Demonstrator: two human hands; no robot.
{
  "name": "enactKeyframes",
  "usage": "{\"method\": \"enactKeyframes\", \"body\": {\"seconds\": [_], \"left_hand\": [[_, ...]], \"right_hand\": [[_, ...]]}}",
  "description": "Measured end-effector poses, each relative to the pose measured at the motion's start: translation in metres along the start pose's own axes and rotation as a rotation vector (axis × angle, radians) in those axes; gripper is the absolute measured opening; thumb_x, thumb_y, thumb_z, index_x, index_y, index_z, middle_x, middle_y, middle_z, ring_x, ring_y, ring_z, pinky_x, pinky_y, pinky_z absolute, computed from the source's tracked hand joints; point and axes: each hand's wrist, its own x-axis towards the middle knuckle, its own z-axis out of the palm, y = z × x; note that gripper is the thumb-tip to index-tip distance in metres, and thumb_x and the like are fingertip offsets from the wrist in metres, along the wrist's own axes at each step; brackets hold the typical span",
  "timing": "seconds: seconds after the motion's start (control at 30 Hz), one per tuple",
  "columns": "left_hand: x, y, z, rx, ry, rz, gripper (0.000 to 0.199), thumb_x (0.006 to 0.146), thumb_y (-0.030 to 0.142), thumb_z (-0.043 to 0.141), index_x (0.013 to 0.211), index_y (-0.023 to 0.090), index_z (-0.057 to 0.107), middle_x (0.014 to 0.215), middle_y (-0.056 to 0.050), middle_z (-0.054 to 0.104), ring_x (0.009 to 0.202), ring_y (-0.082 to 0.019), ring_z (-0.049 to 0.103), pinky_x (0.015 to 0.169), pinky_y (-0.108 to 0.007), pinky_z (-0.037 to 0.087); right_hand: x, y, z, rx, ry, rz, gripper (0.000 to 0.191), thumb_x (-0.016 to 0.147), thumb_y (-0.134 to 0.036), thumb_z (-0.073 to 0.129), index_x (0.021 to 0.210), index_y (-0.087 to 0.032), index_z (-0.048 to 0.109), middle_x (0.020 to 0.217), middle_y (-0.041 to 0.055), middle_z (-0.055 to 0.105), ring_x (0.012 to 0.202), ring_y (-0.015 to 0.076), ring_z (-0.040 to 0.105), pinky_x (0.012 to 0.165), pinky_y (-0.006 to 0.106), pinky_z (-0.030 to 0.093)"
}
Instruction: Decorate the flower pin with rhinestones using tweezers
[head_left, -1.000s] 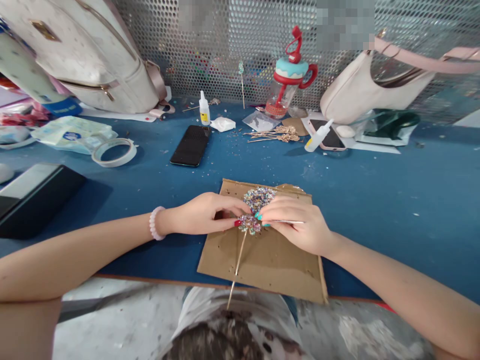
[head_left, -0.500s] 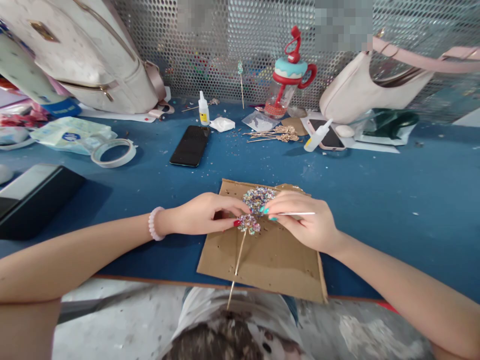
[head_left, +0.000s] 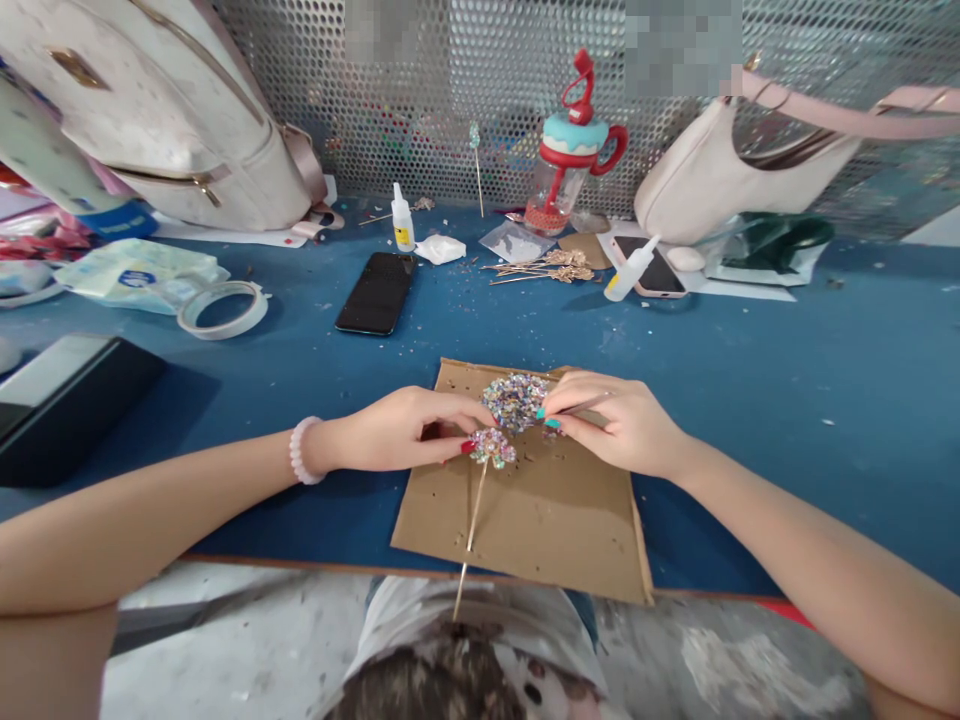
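My left hand point(head_left: 416, 428) pinches the sparkling flower head of a long gold hair stick point(head_left: 491, 448), with thumb and forefinger at its left side. The hair stick's shaft runs down over the cardboard's front edge towards my lap. My right hand point(head_left: 619, 418) is closed round a thin, pale, slender stick point(head_left: 589, 404); its tip is hidden by the fingers. Those fingertips are at the right edge of a pile of small, multicoloured rhinestones point(head_left: 514, 400), just behind the flower head. Both hands are over a brown cardboard sheet point(head_left: 555, 530).
Behind the cardboard lie a black phone point(head_left: 377, 293), a glue bottle point(head_left: 402, 220), another glue bottle point(head_left: 632, 270) and several gold hair sticks point(head_left: 544, 268). A red-lidded cup point(head_left: 562, 170) stands near the mesh wall. Left are a tape roll point(head_left: 223, 310) and a dark box point(head_left: 82, 405).
My right hand has moved slightly right, away from the flower head to the edge of the rhinestones, and the thin stick has tilted. My left hand keeps its hold.
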Motion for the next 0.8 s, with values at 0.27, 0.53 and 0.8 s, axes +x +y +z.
{"method": "enactKeyframes", "body": {"seconds": [0.27,0.53,0.8], "left_hand": [[-0.0006,0.0001,-0.0006,-0.027,-0.005,0.012,0.032,0.09,0.018,0.054,0.122,0.018,0.057,0.109,-0.005,0.072,0.09,-0.013,0.07,0.062,-0.016,0.047],[-0.0006,0.0008,-0.0007,0.001,-0.006,0.004,0.029,0.092,0.021,0.053,0.12,0.017,0.059,0.113,-0.007,0.071,0.088,-0.013,0.069,0.06,-0.016,0.046],[-0.0009,0.0015,-0.0011,0.001,-0.009,0.0,0.029,0.092,0.022,0.052,0.119,0.017,0.06,0.116,-0.009,0.069,0.088,-0.014,0.069,0.06,-0.017,0.046]], "right_hand": [[0.002,-0.0021,-0.0063,0.037,-0.048,-0.026,0.011,0.091,-0.016,0.054,0.087,-0.019,0.063,0.079,0.0017,0.069,0.075,0.0126,0.063,0.073,0.029,0.052],[0.0008,-0.0027,-0.0052,0.034,-0.074,-0.031,0.011,0.092,-0.015,0.053,0.088,-0.018,0.063,0.079,0.0016,0.068,0.074,0.0125,0.061,0.074,0.029,0.05],[0.0001,-0.002,-0.0049,0.038,-0.072,-0.024,0.011,0.092,-0.016,0.053,0.088,-0.019,0.063,0.08,0.0015,0.069,0.077,0.013,0.063,0.074,0.028,0.051]]}}
